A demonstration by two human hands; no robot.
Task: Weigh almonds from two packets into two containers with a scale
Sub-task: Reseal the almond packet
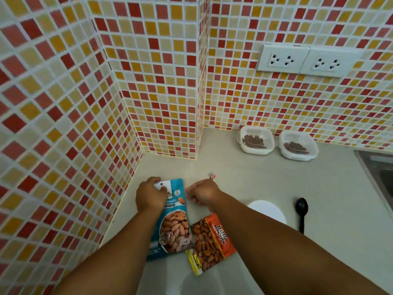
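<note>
Lying flat on the desk (265, 184): blue almond packet (172, 222), orange packet (209, 243) touching its right edge. Left hand (150, 195) grip pinches the blue packet's top; right hand (203, 191) is curled, its hold unclear. Two lidded containers (255, 140) stand by the wall.

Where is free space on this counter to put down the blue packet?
Bare counter lies between the pink clip and the two containers, and right of the black spoon toward the sink. Crowded: near both hands, around the orange packet and white scale.
</note>
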